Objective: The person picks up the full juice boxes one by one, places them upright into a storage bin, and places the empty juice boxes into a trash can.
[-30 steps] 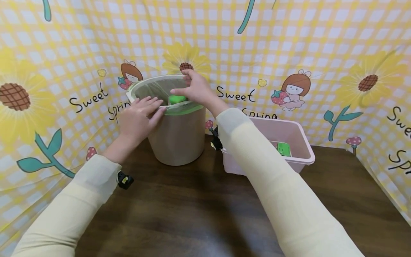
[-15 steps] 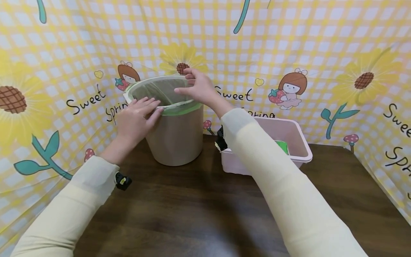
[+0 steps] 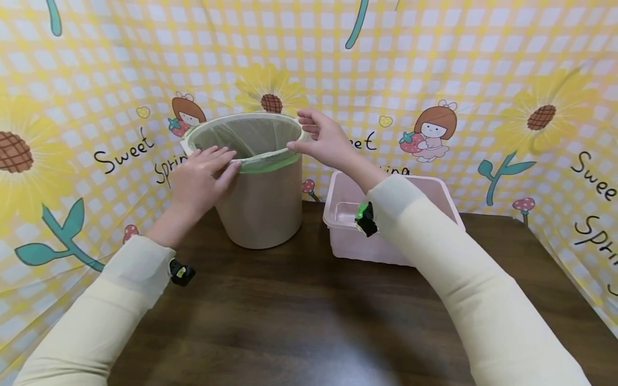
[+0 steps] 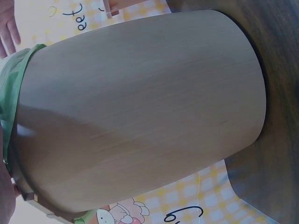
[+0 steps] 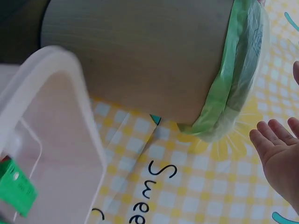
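A tall beige trash can (image 3: 260,212) stands on the table, lined with a thin green trash bag (image 3: 272,163) folded over its rim. My left hand (image 3: 200,179) rests on the near left of the rim with its fingers extended over the edge. Beside the right of the rim is my right hand (image 3: 330,139), fingers spread and holding nothing. In the right wrist view a gap shows between that hand (image 5: 282,158) and the bag. The can's bottom is hidden from the head view.
Right of the can sits a pink rectangular bin (image 3: 367,246). A green packet (image 5: 17,189) lies inside it, partly cut off in the right wrist view. The dark wooden table (image 3: 270,321) meets a yellow checked cloth (image 3: 318,64) behind and at the sides.
A green object under my right hand at the can's mouth went out of sight inside. My right hand has since moved right, away from the opening. My left hand stays on the rim.
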The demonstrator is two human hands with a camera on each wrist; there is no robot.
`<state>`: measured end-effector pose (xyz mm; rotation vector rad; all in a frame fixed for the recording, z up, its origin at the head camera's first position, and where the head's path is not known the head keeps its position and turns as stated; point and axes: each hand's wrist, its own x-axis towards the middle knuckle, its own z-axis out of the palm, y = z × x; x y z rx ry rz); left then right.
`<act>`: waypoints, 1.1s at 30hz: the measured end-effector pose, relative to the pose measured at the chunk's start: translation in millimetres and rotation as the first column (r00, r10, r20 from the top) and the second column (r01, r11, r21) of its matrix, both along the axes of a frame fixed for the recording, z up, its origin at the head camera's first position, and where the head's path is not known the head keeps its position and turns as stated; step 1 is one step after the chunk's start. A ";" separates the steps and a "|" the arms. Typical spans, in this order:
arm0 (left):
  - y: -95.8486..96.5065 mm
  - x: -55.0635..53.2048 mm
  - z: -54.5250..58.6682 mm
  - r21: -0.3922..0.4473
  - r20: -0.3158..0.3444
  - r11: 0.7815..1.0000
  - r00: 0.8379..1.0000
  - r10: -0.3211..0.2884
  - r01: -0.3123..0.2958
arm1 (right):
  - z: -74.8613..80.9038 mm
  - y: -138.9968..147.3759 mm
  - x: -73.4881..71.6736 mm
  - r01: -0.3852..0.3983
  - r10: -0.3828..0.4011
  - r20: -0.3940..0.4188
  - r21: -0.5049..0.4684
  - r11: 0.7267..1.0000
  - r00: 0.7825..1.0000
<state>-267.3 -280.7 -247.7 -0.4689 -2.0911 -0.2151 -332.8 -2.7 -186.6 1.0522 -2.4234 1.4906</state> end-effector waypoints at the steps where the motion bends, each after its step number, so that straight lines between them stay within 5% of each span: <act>1: -0.5 0.1 -0.1 0.002 0.002 1.000 1.000 0.001 -0.001 | -1.6 3.8 1.0 -0.008 0.008 -0.005 -0.002 1.000 1.000; 22: 2.0 1.7 3.3 -0.054 0.034 0.998 0.999 0.025 -0.023 | -38.3 103.2 26.2 0.019 -0.018 -0.019 0.042 0.999 1.000; 33: 3.3 6.6 9.2 -0.067 0.027 0.998 1.000 0.015 -0.013 | -49.7 150.6 47.5 0.128 -0.115 -0.092 0.142 0.982 0.989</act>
